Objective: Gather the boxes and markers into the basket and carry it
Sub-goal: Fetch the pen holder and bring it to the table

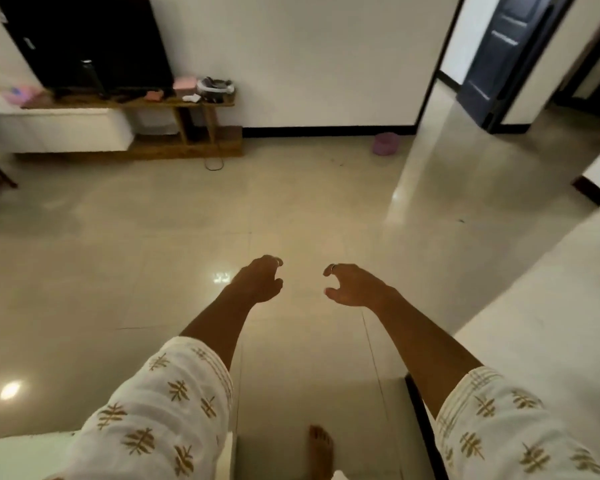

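Note:
My left hand (261,279) and my right hand (352,285) are stretched out in front of me over the tiled floor, a short gap between them. Both have loosely curled fingers set apart, and neither holds anything. A grey basket (216,86) with dark things inside sits at the right end of a wooden TV stand (201,102) far ahead on the left. A pink box (184,84) stands just left of the basket. No markers can be made out at this distance.
A black TV (83,39) stands on the wooden stand, with pink items (23,93) at its left end. A purple bowl (385,143) lies on the floor by the far wall. An open dark door (499,53) leads off at right. White wall corners (534,323) flank me.

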